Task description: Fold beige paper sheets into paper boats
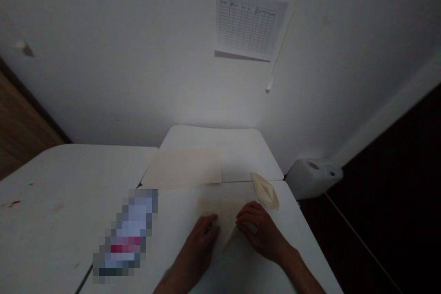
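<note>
A small cream sheet of paper (223,206), partly folded, lies on the white table between my two hands. My left hand (202,240) is at its left near edge, fingers curled and pressed together on the paper. At the right side, my right hand (259,229) pinches the paper between thumb and fingers, and a flap of it tilts up toward me. Just beyond the right hand sits a folded paper boat (265,191) of the same cream paper. A larger flat cream sheet (188,167) lies farther back on the left.
A blurred-out, phone-like object (129,234) lies left of my hands. Another white table (62,193) with red marks adjoins on the left. A printed chart (248,23) hangs on the wall. A white plastic container (310,177) stands beyond the table's right edge.
</note>
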The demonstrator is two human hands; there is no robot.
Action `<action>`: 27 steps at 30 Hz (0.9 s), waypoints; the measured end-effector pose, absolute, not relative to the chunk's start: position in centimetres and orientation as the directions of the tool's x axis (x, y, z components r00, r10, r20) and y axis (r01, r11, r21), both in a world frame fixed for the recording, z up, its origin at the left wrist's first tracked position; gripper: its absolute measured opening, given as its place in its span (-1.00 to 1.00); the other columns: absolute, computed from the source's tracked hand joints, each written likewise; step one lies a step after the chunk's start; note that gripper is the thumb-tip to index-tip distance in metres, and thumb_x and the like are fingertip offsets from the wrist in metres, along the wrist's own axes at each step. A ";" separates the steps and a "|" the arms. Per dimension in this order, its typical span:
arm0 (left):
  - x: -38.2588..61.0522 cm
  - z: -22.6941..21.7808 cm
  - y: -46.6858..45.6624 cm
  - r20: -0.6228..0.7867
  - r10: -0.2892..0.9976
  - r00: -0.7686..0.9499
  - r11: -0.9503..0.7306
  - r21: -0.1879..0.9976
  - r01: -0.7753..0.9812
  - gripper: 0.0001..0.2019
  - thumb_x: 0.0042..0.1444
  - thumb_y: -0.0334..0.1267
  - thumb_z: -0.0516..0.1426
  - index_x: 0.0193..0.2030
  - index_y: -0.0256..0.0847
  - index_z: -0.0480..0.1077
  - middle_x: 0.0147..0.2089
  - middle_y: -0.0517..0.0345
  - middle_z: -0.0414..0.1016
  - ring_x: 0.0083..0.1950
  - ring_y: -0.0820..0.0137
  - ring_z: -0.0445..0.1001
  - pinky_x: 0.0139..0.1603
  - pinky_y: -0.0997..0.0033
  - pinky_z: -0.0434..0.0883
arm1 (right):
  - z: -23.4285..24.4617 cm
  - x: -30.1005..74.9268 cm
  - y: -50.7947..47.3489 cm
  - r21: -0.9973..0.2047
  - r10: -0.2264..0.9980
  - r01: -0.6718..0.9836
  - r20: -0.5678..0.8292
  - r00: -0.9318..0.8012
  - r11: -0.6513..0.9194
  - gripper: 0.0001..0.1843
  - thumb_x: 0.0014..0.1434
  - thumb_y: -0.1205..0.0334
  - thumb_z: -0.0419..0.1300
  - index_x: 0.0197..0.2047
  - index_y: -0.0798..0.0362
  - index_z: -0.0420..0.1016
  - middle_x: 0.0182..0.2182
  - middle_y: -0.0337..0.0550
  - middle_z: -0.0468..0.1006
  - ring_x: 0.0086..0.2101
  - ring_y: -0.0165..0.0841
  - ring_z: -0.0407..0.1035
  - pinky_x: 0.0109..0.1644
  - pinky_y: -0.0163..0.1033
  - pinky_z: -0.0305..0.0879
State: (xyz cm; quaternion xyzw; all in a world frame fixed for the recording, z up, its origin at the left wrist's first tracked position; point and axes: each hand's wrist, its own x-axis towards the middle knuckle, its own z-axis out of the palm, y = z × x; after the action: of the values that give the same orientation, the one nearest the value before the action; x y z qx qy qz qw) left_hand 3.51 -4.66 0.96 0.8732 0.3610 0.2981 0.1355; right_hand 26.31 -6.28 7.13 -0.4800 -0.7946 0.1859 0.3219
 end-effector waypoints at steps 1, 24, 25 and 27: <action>3.3 0.9 -4.3 0.416 0.710 0.568 -0.704 0.440 0.557 -0.75 0.21 -0.52 0.01 -0.11 -0.15 0.42 0.12 -0.02 0.40 0.13 0.19 0.36 0.09 0.09 0.43 | 7.1 26.3 -5.9 -0.608 0.884 0.642 0.323 -0.337 0.467 -0.89 0.23 0.33 0.17 -0.26 -0.02 0.52 -0.31 -0.19 0.57 -0.18 -0.28 0.38 -0.04 -0.16 0.27; 3.5 3.6 -4.2 0.373 0.725 0.579 -0.670 0.573 0.472 -0.88 0.08 -0.47 0.17 -0.31 -0.17 0.37 -0.14 0.07 0.41 -0.05 0.26 0.39 -0.07 0.23 0.46 | 1.8 24.7 -3.8 -0.636 0.936 0.704 0.330 -0.122 0.316 -0.74 0.18 0.30 0.19 -0.04 -0.01 0.50 -0.15 -0.10 0.58 -0.12 -0.24 0.43 0.02 -0.10 0.29; 3.5 3.5 -4.2 0.373 0.730 0.573 -0.667 0.572 0.478 -0.86 0.06 -0.48 0.19 -0.30 -0.16 0.37 -0.13 0.07 0.41 -0.05 0.25 0.39 -0.06 0.22 0.46 | 1.7 24.6 -3.8 -0.632 0.935 0.707 0.333 -0.123 0.318 -0.75 0.19 0.29 0.18 -0.04 -0.01 0.50 -0.15 -0.10 0.58 -0.11 -0.24 0.43 0.03 -0.09 0.29; 3.6 3.3 -4.1 0.374 0.733 0.569 -0.666 0.569 0.483 -0.84 0.04 -0.49 0.20 -0.28 -0.17 0.37 -0.12 0.05 0.41 -0.05 0.23 0.39 -0.06 0.19 0.46 | 1.6 24.5 -3.9 -0.622 0.932 0.713 0.341 -0.125 0.323 -0.75 0.21 0.27 0.17 -0.04 -0.01 0.50 -0.15 -0.10 0.58 -0.10 -0.23 0.42 0.06 -0.06 0.27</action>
State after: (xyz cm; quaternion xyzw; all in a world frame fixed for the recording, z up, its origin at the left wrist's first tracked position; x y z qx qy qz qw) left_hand 3.61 -4.15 3.26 0.8612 0.3530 0.3018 0.2064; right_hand 24.53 -3.87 1.64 -0.5607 -0.7336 0.1556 0.3511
